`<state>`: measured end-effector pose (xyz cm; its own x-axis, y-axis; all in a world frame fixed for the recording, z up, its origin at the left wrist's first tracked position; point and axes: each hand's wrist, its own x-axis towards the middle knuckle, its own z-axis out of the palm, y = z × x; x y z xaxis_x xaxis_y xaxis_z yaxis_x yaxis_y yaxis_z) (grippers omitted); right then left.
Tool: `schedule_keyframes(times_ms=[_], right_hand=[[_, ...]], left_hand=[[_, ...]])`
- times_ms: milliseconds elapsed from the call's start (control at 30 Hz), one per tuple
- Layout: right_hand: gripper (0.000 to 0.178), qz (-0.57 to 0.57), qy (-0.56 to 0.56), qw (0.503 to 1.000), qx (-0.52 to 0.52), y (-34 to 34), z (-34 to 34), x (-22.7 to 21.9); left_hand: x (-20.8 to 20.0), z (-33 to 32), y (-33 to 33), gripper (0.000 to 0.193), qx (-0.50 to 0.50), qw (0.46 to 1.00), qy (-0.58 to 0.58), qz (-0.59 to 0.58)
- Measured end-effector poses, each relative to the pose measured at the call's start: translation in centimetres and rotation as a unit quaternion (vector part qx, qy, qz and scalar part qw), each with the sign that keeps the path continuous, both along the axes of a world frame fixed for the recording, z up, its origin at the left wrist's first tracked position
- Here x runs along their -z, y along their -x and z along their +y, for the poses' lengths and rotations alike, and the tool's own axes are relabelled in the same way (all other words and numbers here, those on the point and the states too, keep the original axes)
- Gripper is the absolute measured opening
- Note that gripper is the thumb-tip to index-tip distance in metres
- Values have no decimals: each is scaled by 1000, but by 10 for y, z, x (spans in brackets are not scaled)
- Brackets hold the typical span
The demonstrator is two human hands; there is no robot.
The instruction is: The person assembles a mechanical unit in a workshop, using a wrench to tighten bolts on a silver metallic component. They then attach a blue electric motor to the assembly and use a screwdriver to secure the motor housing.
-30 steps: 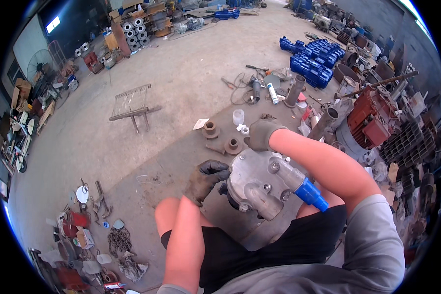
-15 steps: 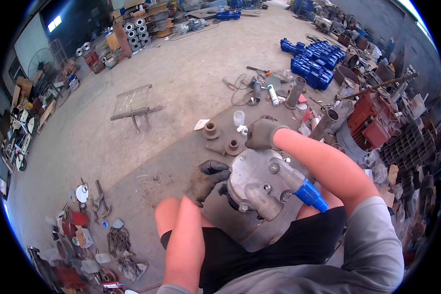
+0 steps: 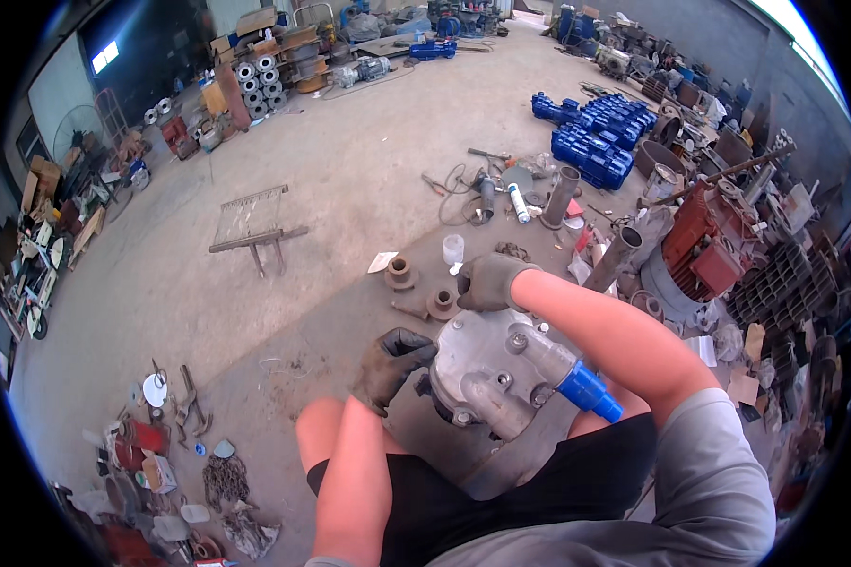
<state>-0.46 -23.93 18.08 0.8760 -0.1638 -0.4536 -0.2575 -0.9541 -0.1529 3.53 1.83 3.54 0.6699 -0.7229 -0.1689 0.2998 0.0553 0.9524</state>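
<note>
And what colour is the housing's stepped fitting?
The fitting is blue, clearest in the head view.

Bare floor (image 3: 336, 307) forward-left of the left hand (image 3: 388, 367), but 2 flanged fittings (image 3: 400, 276) in the way beyond the metal housing (image 3: 465, 357)

A workshop, from the blue motors (image 3: 596, 142), red machine (image 3: 704, 241) and scattered tools (image 3: 487, 194) on concrete (image 3: 369, 142).

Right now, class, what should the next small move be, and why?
Probably steady the metal casting with the gloved left hand, since that hand is right by its left rim, while the gloved right hand is at its far edge.
</note>
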Motion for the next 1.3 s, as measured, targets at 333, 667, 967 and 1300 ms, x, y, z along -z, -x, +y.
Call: schedule_keyframes(times_ms=[333,667,967,1300], right_hand=[[51,22,-20,999,23,-10,-14,18],[51,63,45,997,14,-15,-9,10],[45,51,50,997,6,-10,-7,10],[47,-29,42,998,29,0,-8,19]], left_hand=[[5,-5,4,22,-18,997,-27,-72],[1,-6,9,21,-40,996,-21,-74],[2,-3,5,17,-24,998,-3,-61],[-1,-5,6,15,-22,998,-26,-44]])
